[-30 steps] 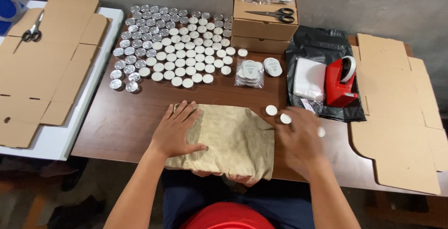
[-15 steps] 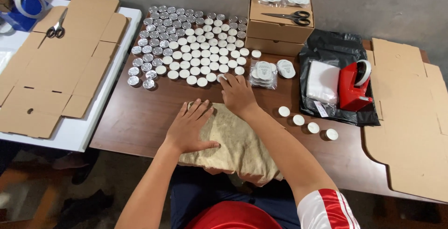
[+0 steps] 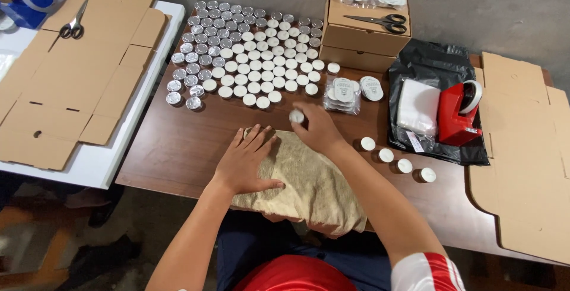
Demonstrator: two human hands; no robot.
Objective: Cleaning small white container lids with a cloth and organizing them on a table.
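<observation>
My right hand (image 3: pixel 314 128) pinches a small candle tin (image 3: pixel 296 116); left hand (image 3: pixel 246 160) lies open, flat on the cloth (image 3: pixel 314 190). Wiping looks next.

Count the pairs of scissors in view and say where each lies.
2. One pair of scissors lies on the flat cardboard sheet at far left; the other scissors lie on top of the closed cardboard box. More could be hidden.

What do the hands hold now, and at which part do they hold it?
The right hand pinches a small round white-topped tin by its sides in the fingertips. The left hand holds nothing; it lies flat on the beige cloth.
</observation>
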